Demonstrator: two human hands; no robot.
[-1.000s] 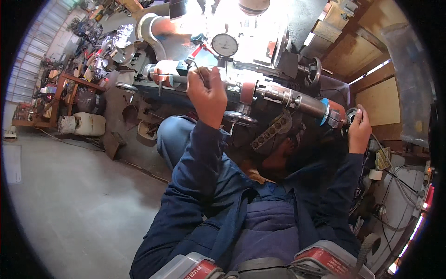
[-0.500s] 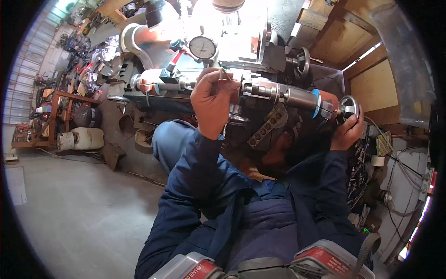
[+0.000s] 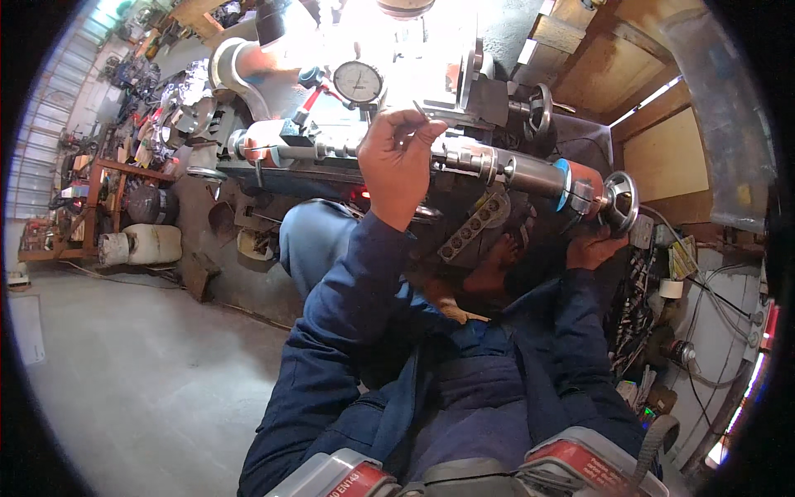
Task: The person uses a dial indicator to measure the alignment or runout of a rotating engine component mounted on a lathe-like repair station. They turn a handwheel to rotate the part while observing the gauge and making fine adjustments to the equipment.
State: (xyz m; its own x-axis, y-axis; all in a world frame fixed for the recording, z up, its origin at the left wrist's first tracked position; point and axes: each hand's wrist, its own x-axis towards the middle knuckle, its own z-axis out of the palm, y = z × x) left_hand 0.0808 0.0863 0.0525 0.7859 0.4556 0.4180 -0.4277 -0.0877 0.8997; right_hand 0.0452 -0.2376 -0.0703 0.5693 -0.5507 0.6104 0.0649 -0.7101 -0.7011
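Note:
My left hand is raised over the middle of the lathe-like machine, its fingers curled in a pinch. A thin metal piece sticks up at its fingertips; its kind is too small to tell. Behind that hand stands a round dial gauge, with a red lever beside it. To the right, my right hand is closed at the lower rim of the metal handwheel. The wheel sits at the end of the orange and blue tailstock, next to a steel cylinder.
An orange headstock-like block is at the machine's left end. A second handwheel stands behind. Below the bed lies a power strip. Cluttered parts and a white canister are at left; cables hang on the right wall.
My left hand has shifted to the right and slightly down. My right hand has slid from the handwheel's right side down to its lower rim.

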